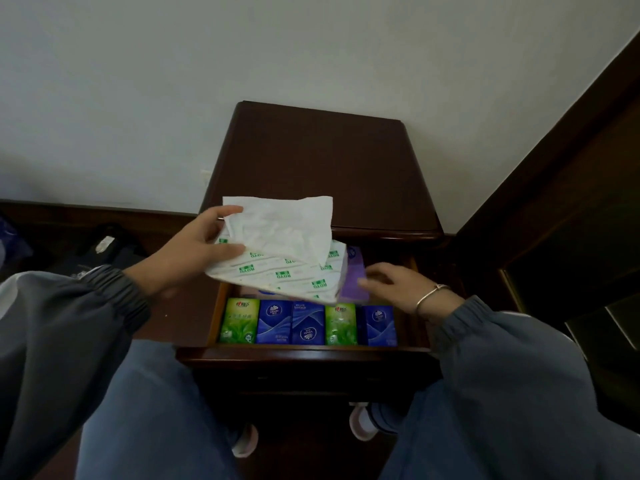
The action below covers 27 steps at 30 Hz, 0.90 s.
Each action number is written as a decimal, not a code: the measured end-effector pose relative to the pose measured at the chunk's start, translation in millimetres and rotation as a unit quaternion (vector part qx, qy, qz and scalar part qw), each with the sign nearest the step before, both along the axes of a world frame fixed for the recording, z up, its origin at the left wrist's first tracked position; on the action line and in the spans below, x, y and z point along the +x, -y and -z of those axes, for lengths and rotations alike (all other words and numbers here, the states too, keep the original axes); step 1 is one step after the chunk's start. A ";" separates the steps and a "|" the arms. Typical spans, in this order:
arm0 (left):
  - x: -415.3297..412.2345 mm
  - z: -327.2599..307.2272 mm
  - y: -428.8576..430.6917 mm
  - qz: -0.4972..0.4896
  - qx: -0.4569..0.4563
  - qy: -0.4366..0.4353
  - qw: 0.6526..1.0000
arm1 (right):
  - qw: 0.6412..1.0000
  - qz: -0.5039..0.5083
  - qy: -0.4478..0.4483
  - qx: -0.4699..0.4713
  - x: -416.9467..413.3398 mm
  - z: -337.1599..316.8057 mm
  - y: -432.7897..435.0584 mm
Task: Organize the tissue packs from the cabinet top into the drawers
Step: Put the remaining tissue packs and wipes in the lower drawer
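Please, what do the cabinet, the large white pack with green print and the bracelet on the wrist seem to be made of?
Cabinet: dark brown wood or veneer, varnished; its front edge shows a soft gloss.
Large white pack: probably thin plastic film; it looks soft and wrinkled, with a crumpled paper tissue sticking out.
Bracelet: seemingly silver-coloured metal; thin, with a bright glint.
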<state>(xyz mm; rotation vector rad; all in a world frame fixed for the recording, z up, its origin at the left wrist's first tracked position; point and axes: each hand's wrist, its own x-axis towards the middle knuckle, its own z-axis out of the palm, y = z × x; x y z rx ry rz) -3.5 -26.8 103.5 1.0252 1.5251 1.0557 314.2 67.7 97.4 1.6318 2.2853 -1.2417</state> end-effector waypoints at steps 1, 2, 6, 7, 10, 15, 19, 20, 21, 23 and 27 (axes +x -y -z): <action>5.0 0.4 0.6 0.008 -0.002 0.003 1.000 | 0.989 0.074 -0.099 -0.079 -8.3 -5.8 8.8; 10.8 1.9 0.5 0.011 -0.005 0.008 1.000 | 0.964 0.127 -0.169 -0.161 -16.2 -8.9 16.7; 33.0 12.2 0.4 0.017 -0.025 -0.018 0.999 | 0.906 0.240 -0.264 -0.228 -33.2 3.6 35.4; 35.6 16.2 1.3 0.027 -0.039 -0.048 0.998 | 0.904 0.264 -0.262 -0.212 -34.2 9.1 37.6; 35.1 27.9 5.6 0.056 -0.149 -0.052 0.986 | 0.887 0.308 -0.229 -0.255 -32.1 22.2 42.7; 30.8 47.5 4.7 0.013 -0.223 -0.032 0.974 | 0.839 0.375 -0.276 -0.282 -27.3 32.6 41.7; 29.8 54.4 -7.5 -0.037 -0.159 -0.080 0.983 | 0.833 0.414 -0.312 -0.193 -43.5 43.9 34.8; 27.9 55.5 -9.9 -0.022 -0.142 -0.158 0.977 | 0.834 0.420 -0.320 -0.159 -49.4 47.5 32.7; 26.1 56.0 -10.7 -0.005 -0.119 -0.228 0.966 | 0.843 0.418 -0.318 -0.113 -55.3 51.1 30.2; 25.7 54.1 -5.9 0.037 -0.048 -0.326 0.943 | 0.883 0.382 -0.272 -0.001 -65.7 58.7 24.9; 24.4 61.0 10.3 0.178 -0.005 -0.494 0.851 | 0.954 0.219 -0.085 0.185 -72.1 68.1 19.0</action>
